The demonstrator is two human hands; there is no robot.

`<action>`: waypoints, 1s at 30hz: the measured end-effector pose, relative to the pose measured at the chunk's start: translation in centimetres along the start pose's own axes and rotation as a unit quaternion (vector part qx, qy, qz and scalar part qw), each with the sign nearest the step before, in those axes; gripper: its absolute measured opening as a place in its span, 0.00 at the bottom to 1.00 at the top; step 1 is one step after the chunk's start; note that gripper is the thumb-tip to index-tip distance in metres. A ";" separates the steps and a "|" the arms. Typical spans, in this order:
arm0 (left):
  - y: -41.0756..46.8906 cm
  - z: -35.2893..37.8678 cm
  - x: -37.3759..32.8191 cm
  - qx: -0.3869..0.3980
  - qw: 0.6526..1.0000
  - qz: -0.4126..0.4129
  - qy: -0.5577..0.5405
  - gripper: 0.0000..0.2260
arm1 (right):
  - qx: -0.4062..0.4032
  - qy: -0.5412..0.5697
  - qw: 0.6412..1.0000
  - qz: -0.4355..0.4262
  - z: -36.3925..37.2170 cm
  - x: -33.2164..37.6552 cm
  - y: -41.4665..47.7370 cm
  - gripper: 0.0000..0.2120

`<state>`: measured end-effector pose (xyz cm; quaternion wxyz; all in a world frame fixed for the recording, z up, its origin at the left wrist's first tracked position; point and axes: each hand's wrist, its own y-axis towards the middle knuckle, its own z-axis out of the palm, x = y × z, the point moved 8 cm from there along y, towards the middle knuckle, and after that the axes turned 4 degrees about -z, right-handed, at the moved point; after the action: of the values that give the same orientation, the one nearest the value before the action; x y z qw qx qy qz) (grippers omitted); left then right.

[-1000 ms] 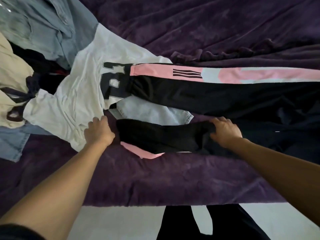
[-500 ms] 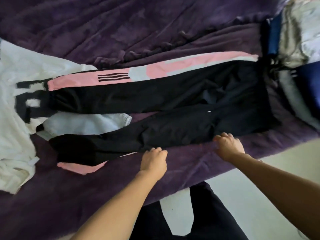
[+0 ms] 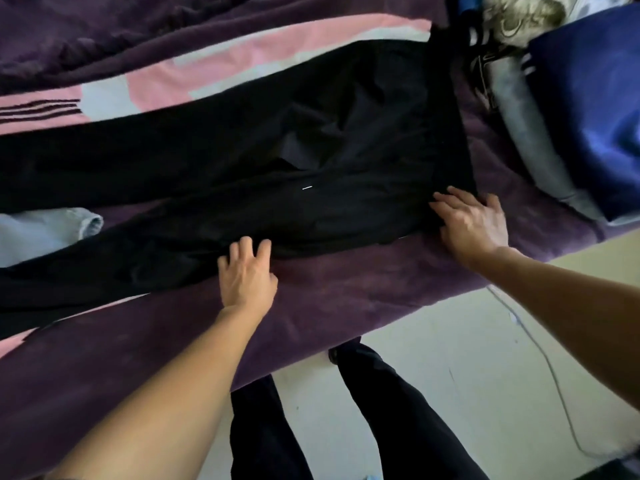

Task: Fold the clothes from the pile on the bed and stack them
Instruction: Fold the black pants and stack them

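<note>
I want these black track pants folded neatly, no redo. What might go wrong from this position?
1. The track pants show creases near the middle, so folding now may trap wrinkles.
2. The near leg lies over a pale blue garment, which could drag along.
3. The left hand and right hand rest flat at the near edge; the waistband lies close to the folded stack and might disturb it.

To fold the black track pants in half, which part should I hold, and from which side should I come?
Probably the waistband end of the black track pants, at its near corner by the right hand, coming from the bed's near edge. The pants lie flat, legs running left, so the waistband can be carried over them. The left hand rests open on the near leg.
</note>
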<state>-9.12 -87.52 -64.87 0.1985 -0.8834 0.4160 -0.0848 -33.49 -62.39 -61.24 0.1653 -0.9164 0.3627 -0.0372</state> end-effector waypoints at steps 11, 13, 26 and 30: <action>-6.9 -7.9 -0.9 0.028 0.997 0.013 -0.066 0.12 | -0.036 0.075 0.996 -0.032 -5.4 -4.2 -4.5 0.20; -9.5 -7.8 -1.1 0.057 0.997 0.051 -0.029 0.20 | 0.045 0.041 0.998 -0.033 -4.8 -4.8 -5.2 0.18; 0.2 -17.5 9.2 -0.034 0.984 -0.140 -0.109 0.13 | 0.082 0.149 0.983 0.062 -12.9 -6.9 4.0 0.14; 7.0 -20.9 12.3 -0.059 0.960 -0.189 -0.197 0.13 | 0.033 0.185 0.980 0.072 -16.1 -6.2 10.0 0.14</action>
<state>-12.78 -106.90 -49.04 0.2043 -0.9553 0.1980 0.0799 -47.57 -69.43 -49.08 0.1281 -0.8591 0.4508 -0.2059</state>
